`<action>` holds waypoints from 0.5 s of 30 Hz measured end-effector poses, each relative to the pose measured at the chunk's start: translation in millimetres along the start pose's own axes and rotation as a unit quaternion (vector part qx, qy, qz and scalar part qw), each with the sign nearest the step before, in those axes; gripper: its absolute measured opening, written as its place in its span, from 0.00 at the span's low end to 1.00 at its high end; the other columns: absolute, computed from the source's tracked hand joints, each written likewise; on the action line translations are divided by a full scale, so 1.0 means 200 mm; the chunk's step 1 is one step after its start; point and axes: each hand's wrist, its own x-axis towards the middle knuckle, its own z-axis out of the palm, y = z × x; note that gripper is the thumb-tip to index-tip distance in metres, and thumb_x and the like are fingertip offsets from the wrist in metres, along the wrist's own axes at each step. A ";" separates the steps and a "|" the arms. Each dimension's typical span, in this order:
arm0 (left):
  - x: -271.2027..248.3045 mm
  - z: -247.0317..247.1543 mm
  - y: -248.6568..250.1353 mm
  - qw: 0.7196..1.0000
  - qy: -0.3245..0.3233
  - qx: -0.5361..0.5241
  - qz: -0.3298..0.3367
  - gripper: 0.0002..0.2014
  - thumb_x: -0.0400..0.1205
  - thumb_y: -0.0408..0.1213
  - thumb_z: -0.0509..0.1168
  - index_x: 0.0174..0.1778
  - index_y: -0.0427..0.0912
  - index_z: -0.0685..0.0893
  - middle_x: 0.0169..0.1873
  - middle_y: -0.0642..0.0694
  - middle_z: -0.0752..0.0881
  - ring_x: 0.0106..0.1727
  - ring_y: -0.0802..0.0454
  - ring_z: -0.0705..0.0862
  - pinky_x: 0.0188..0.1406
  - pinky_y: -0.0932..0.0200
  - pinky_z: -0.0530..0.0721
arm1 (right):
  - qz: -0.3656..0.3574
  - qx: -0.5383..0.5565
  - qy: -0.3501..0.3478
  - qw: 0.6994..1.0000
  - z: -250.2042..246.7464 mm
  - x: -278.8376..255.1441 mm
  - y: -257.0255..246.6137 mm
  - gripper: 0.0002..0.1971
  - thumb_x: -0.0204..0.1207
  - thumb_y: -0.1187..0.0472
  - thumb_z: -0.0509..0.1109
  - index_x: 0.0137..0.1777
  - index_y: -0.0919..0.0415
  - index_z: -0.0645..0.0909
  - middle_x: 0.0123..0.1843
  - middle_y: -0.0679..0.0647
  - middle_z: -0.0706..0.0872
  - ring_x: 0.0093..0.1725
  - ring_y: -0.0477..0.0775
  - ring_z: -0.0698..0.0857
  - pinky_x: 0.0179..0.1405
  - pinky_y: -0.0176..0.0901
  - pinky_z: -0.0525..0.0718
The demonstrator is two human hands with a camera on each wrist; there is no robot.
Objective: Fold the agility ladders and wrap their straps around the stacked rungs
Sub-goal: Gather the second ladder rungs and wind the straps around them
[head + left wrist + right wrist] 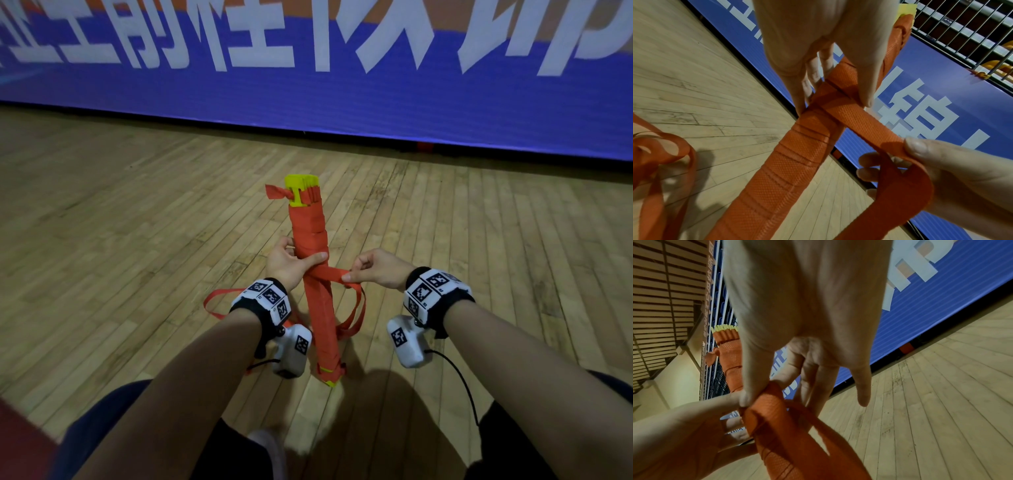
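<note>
A left hand (289,265) grips the upright stack of yellow rungs (310,240) mid-height — beside it, the right hand (375,270) pinches the orange strap (330,275).

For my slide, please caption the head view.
Left hand steadies the stacked rungs; right hand pulls the orange strap across.

wrists: black bands (260,301) with white tag-marked blocks | white camera pods (407,342), black cables | dark shorts (102,428)
</note>
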 end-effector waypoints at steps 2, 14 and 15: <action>0.00 0.00 0.00 1.000 -0.001 0.000 -0.002 0.23 0.66 0.40 0.82 0.41 0.47 0.72 0.40 0.47 0.85 0.45 0.46 0.86 0.55 0.45 0.86 | -0.006 0.009 0.021 1.000 -0.01 0.00 0.00 0.10 0.72 0.64 0.76 0.32 0.58 0.79 0.33 0.51 0.84 0.36 0.44 0.82 0.44 0.32 0.80; -0.01 0.00 0.00 1.000 -0.018 -0.022 -0.002 0.23 0.66 0.39 0.82 0.42 0.47 0.72 0.42 0.46 0.87 0.47 0.44 0.88 0.54 0.48 0.87 | 0.009 0.004 0.030 0.999 -0.03 0.00 0.01 0.10 0.72 0.66 0.76 0.43 0.55 0.78 0.33 0.49 0.85 0.36 0.45 0.83 0.53 0.39 0.78; -0.01 0.00 0.00 0.999 -0.022 -0.025 -0.003 0.23 0.66 0.39 0.82 0.43 0.47 0.72 0.43 0.45 0.87 0.48 0.44 0.88 0.54 0.48 0.86 | 0.009 0.002 0.025 1.000 -0.03 0.00 0.01 0.09 0.72 0.66 0.76 0.45 0.56 0.78 0.32 0.47 0.85 0.35 0.43 0.84 0.51 0.37 0.78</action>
